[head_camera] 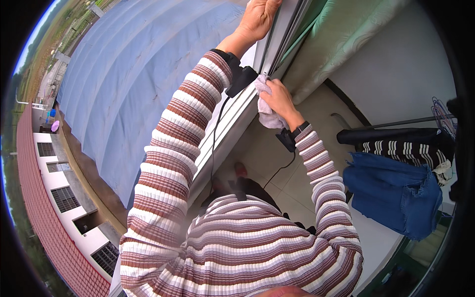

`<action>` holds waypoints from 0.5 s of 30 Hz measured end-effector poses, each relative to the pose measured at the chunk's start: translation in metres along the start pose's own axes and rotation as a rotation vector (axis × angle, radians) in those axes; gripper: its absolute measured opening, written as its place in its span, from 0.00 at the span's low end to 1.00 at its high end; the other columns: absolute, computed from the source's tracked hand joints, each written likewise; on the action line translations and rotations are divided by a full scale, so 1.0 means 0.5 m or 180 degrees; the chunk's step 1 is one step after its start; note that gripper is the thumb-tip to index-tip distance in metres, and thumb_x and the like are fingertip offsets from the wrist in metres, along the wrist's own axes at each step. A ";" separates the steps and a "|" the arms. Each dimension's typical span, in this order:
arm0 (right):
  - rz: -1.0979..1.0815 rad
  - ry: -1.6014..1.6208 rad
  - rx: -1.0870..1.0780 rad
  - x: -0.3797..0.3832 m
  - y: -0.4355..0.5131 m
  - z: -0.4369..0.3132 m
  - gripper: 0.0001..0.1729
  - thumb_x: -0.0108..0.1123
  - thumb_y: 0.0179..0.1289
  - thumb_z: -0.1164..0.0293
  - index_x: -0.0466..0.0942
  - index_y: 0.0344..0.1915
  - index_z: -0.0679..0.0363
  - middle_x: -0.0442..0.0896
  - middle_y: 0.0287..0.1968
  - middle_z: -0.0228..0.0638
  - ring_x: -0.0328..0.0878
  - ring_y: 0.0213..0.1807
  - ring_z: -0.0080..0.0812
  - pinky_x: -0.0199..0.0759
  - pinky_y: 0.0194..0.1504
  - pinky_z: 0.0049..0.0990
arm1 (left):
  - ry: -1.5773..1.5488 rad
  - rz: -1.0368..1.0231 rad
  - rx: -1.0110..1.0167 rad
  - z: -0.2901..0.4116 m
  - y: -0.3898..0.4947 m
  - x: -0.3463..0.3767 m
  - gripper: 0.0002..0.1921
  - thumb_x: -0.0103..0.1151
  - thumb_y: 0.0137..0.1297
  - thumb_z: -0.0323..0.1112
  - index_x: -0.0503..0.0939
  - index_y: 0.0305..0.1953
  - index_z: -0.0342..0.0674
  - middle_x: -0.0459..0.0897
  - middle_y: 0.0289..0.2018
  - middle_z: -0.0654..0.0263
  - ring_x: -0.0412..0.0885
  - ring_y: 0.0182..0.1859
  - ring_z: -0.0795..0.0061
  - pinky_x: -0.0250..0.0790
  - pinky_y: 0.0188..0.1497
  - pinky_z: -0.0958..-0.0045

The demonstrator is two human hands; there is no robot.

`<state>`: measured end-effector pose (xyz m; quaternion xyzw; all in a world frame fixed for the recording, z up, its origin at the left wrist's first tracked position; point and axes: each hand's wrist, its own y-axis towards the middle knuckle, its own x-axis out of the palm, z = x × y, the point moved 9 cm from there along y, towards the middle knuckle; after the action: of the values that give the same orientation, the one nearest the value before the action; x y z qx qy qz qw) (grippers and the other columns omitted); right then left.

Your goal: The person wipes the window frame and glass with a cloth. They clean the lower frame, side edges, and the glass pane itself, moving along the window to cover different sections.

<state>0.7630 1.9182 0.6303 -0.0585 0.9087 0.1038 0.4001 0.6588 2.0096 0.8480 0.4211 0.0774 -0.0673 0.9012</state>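
Note:
My left hand is raised at the top edge of the view, its fingers curled against the upright of a white window frame. Part of those fingers is cut off by the picture's edge. Lower and to the right, my right hand grips a crumpled pale pink cloth. The cloth's upper end touches the frame near the corner where upright and sill meet; its lower end hangs down on the room side. A white window sill with long track grooves runs diagonally below both hands.
Outside lies a large blue tarpaulin beside a red-roofed building. A pale green curtain hangs right of the window. Clothes, including blue denim, hang on a metal rail. Black cables trail from both wrist devices.

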 end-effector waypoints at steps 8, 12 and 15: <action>-0.1055 -0.1669 0.0645 0.067 0.104 0.006 0.23 0.50 0.54 0.61 0.83 0.43 0.62 0.82 0.46 0.55 0.79 0.50 0.55 0.70 0.54 0.44 | 0.0037 0.0103 0.0151 0.007 0.010 -0.003 0.25 0.43 0.74 0.46 0.60 0.67 0.42 0.76 0.48 0.46 0.74 0.52 0.47 0.64 0.57 0.58; -0.1227 -0.1879 0.0253 0.081 0.105 -0.027 0.22 0.54 0.52 0.61 0.83 0.40 0.64 0.83 0.42 0.55 0.80 0.48 0.55 0.71 0.52 0.45 | 0.1356 -0.0098 -0.0383 -0.004 -0.088 -0.043 0.28 0.45 0.72 0.49 0.60 0.68 0.43 0.76 0.43 0.46 0.74 0.47 0.46 0.65 0.53 0.52; -0.1449 -0.1935 -0.0104 0.124 0.062 -0.088 0.20 0.56 0.52 0.61 0.83 0.34 0.66 0.84 0.37 0.54 0.81 0.42 0.54 0.74 0.47 0.44 | 0.1451 -0.0178 -0.0867 0.018 -0.251 -0.141 0.25 0.43 0.74 0.54 0.65 0.63 0.46 0.78 0.44 0.56 0.76 0.47 0.62 0.67 0.54 0.64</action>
<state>0.6839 1.9364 0.6182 -0.2317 0.7105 0.0393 0.6633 0.5672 1.9267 0.7735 0.2978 0.2984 0.0155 0.9067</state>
